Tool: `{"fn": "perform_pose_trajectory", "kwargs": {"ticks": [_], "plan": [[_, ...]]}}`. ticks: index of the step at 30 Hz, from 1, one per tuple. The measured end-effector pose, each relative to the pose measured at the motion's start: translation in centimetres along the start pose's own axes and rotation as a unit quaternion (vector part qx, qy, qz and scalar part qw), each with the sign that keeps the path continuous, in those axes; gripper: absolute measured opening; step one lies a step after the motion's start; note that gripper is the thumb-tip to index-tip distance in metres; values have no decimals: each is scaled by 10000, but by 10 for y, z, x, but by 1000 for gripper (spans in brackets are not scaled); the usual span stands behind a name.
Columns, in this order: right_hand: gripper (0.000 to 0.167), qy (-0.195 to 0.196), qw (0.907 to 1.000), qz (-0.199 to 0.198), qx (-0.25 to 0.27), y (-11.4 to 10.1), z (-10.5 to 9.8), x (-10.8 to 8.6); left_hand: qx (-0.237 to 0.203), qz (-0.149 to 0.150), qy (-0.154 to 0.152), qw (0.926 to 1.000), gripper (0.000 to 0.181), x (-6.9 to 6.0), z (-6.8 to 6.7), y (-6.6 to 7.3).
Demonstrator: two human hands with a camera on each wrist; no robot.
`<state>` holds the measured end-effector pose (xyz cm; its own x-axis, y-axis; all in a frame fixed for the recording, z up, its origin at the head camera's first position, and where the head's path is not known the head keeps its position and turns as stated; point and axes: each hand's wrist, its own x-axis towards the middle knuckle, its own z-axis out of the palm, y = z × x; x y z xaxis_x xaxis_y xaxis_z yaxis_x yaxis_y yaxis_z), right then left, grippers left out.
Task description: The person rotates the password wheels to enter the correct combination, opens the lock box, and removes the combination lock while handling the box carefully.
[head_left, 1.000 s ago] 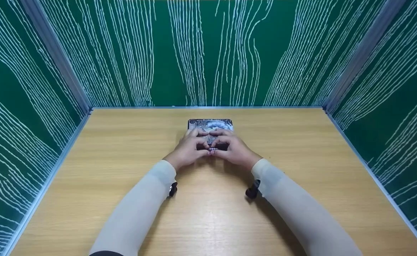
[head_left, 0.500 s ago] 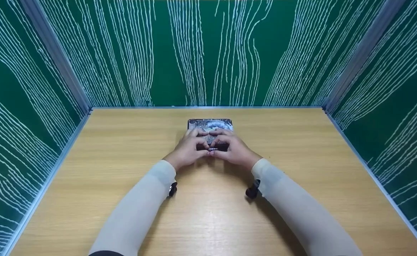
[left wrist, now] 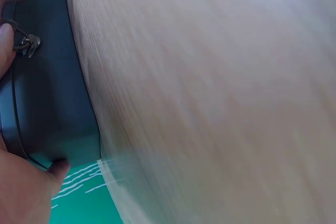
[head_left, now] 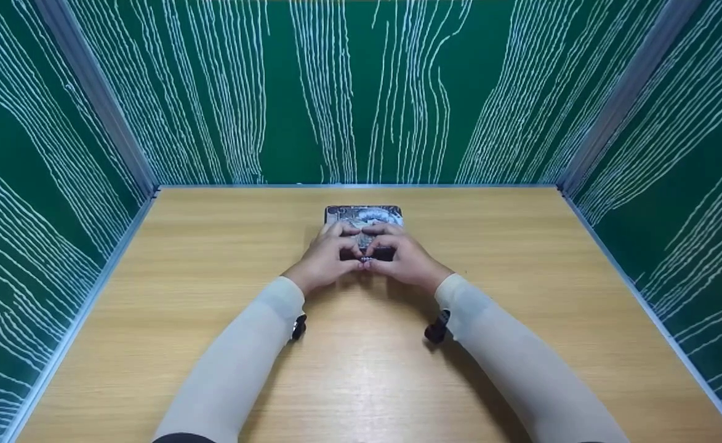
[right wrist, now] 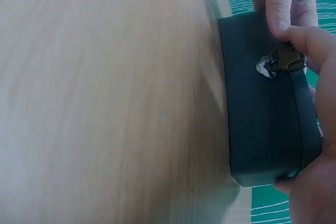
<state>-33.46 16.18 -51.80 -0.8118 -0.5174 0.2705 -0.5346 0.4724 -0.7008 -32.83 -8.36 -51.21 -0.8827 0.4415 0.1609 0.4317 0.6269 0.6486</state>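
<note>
A small dark box (head_left: pixel 364 215) with a patterned lid sits at the back middle of the table. Its near side carries a metal latch (right wrist: pixel 289 60) with a wire loop, which also shows on the dark box front (left wrist: pixel 52 93) in the left wrist view. My left hand (head_left: pixel 328 257) holds the box's left part, its thumb at the latch. From the other side my right hand (head_left: pixel 407 258) holds the right part, and its thumb meets the left one at the latch. Fingers of both hands lie over the lid. The thumbs partly hide the latch in the head view.
The wooden table (head_left: pixel 367 363) runs up to green walls (head_left: pixel 496 61) with white wavy lines at the back and both sides. Grey metal strips (head_left: pixel 361 184) border the tabletop. A small black device (head_left: pixel 436 329) sits at the right wrist.
Both hands and the box stay in place. Between the thumbs, the bright metal of the latch has shifted slightly down and shows less than before.
</note>
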Motion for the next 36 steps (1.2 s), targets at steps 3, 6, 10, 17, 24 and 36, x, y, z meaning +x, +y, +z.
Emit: {"fn": "perform_pose_trajectory", "kwargs": {"ticks": [3, 6, 10, 17, 24, 36], "plan": [[12, -30, 10000, 54, -33, 0, 0, 0, -21, -53, -29, 10000, 17, 0, 0, 0], [14, -55, 9999, 94, -89, 0, 0, 0, -55, -64, -28, 10000, 17, 0, 0, 0], [19, -58, 9999, 86, -118, -1, -1, 0, -75, -90, -30, 9999, 17, 0, 0, 0], [19, -54, 9999, 70, -127, -1, -1, -1, -31, -98, -10, 9999, 16, 0, 0, 0], [13, -80, 9997, 188, -104, 0, 0, 0, 15, -125, -54, 9999, 17, -1, -1, 2], [18, -85, 9996, 259, -47, 1, -1, 0, 14, -114, -38, 9999, 18, 0, 0, 0]]}}
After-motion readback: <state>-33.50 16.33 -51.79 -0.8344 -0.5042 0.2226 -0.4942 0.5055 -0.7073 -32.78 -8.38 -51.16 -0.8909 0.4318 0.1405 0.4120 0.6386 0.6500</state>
